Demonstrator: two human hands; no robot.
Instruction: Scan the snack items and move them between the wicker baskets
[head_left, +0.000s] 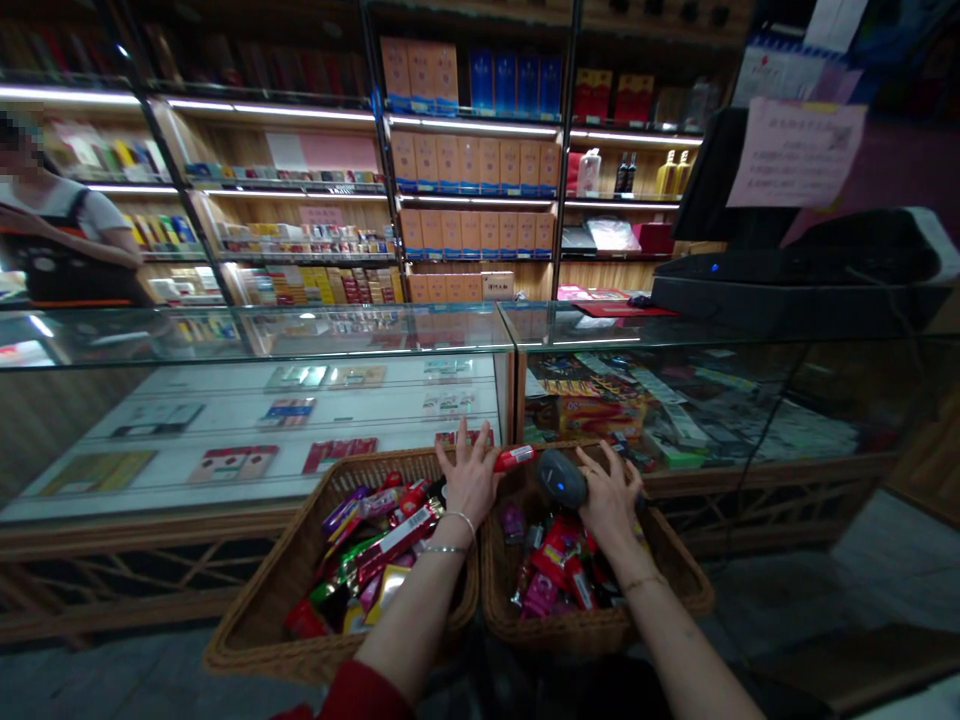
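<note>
My left hand [469,485] is over the inner back corner of the left wicker basket [259,625], fingers spread. A small red packet [514,459] sticks out to the right from beside its thumb, gripped there. Packaged sweets [394,540] in red, purple, green and yellow lie in that basket. Over the right wicker basket [592,630], my right hand [609,492] holds a dark handheld scanner [562,480] with a blue light, its head turned toward the red packet. Red and pink packets [559,565] lie beneath in that basket.
Behind the baskets stand glass display counters [300,345] with flat boxes inside. A monitor [709,185] with a pink paper and a dark machine [795,290] stand at the right. Shelves of boxes and bottles line the back wall. A person [71,240] stands behind the counter at left.
</note>
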